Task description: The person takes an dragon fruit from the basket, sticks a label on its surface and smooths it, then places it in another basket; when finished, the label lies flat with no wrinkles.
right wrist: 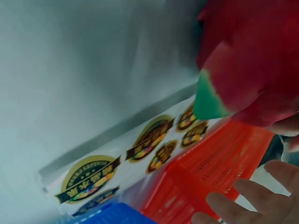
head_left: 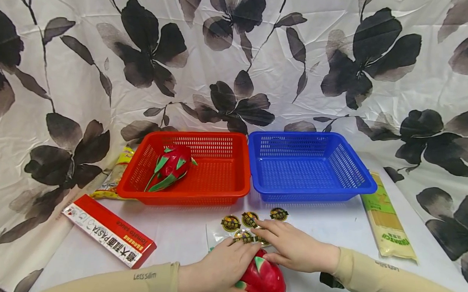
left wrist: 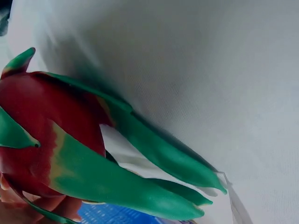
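Here, left fingers [head_left: 234, 257] straight against dragon fruit [head_left: 266, 280] — right fingers [head_left: 278, 233] apart — box [head_left: 111, 232] reads "PASTA".

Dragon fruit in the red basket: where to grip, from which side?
Grip the dragon fruit probably by its rounded red body, from above: the red basket walls it in all round, and the fruit's green leaves look thin.

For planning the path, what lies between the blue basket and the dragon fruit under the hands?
The sticker sheet and part of the right hand, in the head view.
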`<act>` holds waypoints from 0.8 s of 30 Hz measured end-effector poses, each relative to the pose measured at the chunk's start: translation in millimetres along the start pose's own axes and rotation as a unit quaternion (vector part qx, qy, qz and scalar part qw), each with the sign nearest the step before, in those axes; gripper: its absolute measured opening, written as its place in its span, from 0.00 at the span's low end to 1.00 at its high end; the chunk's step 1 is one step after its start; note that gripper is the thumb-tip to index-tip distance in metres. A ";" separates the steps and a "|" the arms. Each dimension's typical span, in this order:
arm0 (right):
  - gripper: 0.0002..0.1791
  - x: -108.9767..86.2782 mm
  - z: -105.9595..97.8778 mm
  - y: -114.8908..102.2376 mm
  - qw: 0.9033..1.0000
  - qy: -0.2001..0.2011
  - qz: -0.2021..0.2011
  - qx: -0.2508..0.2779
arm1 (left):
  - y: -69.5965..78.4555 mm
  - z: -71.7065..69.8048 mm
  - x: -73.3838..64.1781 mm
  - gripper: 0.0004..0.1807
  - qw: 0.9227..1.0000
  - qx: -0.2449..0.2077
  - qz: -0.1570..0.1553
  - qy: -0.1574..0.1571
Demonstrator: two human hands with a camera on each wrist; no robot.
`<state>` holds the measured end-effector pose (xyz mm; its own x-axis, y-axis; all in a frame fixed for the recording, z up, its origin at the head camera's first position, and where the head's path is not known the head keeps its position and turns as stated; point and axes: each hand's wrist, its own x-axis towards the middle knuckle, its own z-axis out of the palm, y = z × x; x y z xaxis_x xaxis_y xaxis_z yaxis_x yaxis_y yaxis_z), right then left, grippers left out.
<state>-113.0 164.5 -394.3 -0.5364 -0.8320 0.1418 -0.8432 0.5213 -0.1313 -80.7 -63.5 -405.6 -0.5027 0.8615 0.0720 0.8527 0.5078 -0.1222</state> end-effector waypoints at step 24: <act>0.45 -22.2 9.4 -16.6 0.997 -0.019 -0.030 0.074 | 5.8 7.4 -5.8 0.49 0.999 -0.004 -0.046 0.022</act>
<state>-86.7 172.5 -404.5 -0.4818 -0.8684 0.1169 -0.8574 0.4397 -0.2674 -73.9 -65.6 -414.1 -0.5730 0.8098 0.1258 0.8041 0.5852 -0.1047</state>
